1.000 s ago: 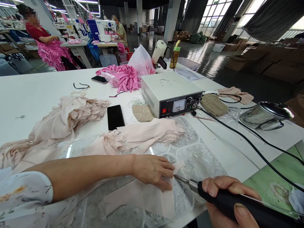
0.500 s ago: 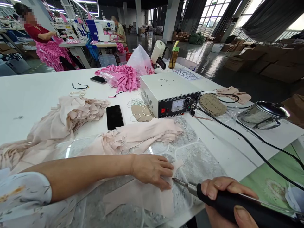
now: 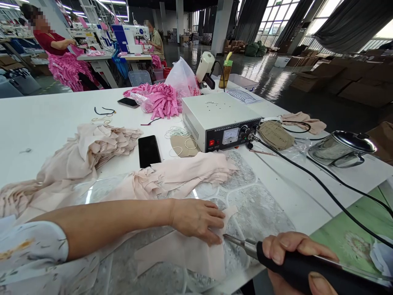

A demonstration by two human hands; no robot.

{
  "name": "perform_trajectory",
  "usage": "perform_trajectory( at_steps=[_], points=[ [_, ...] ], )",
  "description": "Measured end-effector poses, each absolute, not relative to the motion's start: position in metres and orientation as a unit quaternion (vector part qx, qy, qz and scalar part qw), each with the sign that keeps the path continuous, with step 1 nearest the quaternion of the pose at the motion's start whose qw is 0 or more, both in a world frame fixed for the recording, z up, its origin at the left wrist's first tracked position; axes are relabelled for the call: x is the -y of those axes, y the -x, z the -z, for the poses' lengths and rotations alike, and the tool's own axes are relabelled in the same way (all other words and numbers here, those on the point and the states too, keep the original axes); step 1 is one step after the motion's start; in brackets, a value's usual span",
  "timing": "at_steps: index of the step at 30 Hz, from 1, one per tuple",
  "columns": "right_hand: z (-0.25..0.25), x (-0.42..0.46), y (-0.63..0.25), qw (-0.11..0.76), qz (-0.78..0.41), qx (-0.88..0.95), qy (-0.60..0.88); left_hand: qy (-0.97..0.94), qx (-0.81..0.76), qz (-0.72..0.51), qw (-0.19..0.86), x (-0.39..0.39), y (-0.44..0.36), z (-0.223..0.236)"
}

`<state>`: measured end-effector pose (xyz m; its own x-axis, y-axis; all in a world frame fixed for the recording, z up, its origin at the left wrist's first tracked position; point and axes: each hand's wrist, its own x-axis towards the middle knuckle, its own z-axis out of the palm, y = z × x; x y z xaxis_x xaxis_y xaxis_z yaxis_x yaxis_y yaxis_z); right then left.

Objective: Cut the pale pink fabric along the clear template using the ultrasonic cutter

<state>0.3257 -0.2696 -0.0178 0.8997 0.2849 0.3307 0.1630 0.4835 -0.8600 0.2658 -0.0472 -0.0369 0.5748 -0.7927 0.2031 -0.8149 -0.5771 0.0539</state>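
Note:
My left hand (image 3: 198,219) lies flat on a piece of pale pink fabric (image 3: 181,254), pressing it against the clear-covered, marble-patterned mat (image 3: 260,196). Its fingers are stretched out and slightly apart. In my right hand (image 3: 294,254) is a black-handled corded cutting tool (image 3: 316,268), fingers wrapped round the grip and thumb below. The tool's thin metal tip meets the fabric's right edge, just beyond my left fingertips. Behind my left hand, a stack of pale pink fabric pieces (image 3: 190,170) lies on the mat.
A control box (image 3: 219,114) with a dial and lit red switch stands ahead, a black cable running right. A phone (image 3: 149,151), another fabric pile (image 3: 89,151), a lidded glass mug (image 3: 340,149) and pink strips (image 3: 164,100) surround it. Two people work at the far left.
The tool tip has shifted slightly toward me along the fabric's right edge, my right hand moving a little with it. My left hand stays in place.

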Motion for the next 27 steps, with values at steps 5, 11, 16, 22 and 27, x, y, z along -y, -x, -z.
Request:
perform_trajectory(
  at_steps=[5, 11, 16, 22, 27],
  points=[
    [0.016, 0.272, -0.323, 0.827, -0.048, 0.215, 0.517, -0.885, 0.455, -0.074, 0.069, 0.047, -0.266, 0.038],
    [0.015, 0.269, -0.324, 0.816, -0.033, 0.241, 0.525, -0.884, 0.455, -0.081, 0.069, 0.047, -0.265, 0.037],
    [0.019, 0.278, -0.328, 0.83, -0.053, 0.216, 0.512, -0.893, 0.441, -0.073, 0.058, 0.046, -0.263, 0.029],
    [0.023, 0.293, -0.328, 0.858, -0.026, 0.156, 0.489, -0.915, 0.393, -0.044, 0.082, 0.053, -0.246, 0.032],
    [0.025, 0.294, -0.327, 0.874, 0.007, 0.156, 0.46, -0.933, 0.352, 0.002, 0.08, 0.06, -0.227, 0.033]
  ],
)
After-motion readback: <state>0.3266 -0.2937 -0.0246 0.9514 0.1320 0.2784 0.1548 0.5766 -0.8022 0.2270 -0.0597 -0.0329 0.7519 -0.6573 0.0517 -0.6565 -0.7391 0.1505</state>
